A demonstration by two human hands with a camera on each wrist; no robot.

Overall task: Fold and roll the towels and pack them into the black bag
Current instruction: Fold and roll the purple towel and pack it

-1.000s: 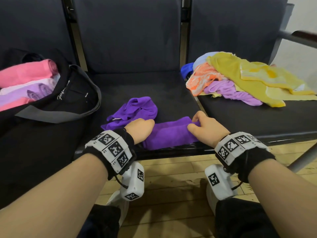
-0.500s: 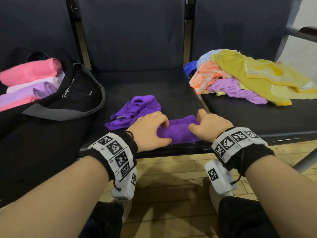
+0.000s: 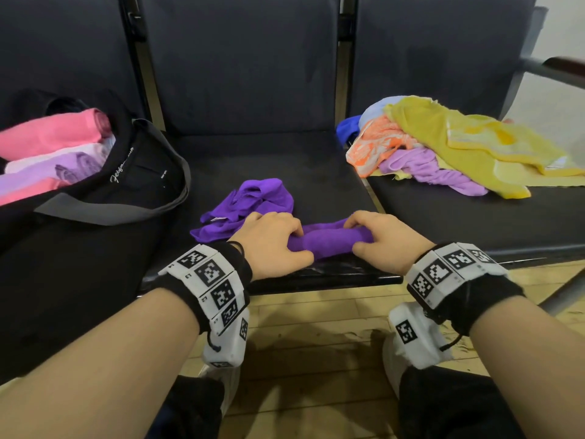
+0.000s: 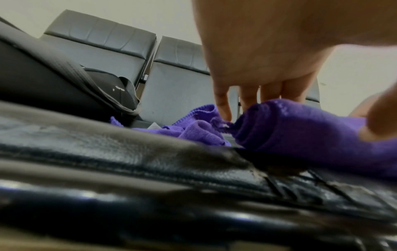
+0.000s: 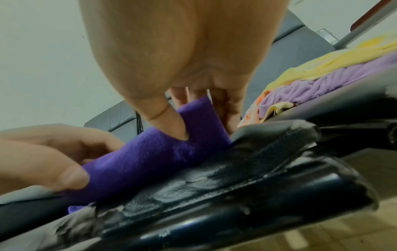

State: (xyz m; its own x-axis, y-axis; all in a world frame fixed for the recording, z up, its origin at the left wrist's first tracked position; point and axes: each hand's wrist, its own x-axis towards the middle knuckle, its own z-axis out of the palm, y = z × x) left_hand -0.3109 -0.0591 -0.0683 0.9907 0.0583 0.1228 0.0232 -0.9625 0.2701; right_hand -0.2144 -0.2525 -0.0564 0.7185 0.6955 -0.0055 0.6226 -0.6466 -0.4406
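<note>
Item: deep purple soft microfibre towel (image 3: 327, 243), partly rolled, held between both hands; loose tail beyond left hand (image 3: 272, 239). Left hand and right hand (image 3: 384, 237) each curl fingers and thumb round the roll. Advice: keep even pressure, roll away tightly, ends aligned. Black fabric bag (image 3: 104, 198) lies left of left hand.

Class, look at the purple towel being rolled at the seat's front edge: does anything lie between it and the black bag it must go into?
Nothing visible blocks it. The purple towel, gripped by the left hand and right hand, lies just right of the black bag. Only the towel's own unrolled part lies between, and the bag's mouth stands open.
</note>
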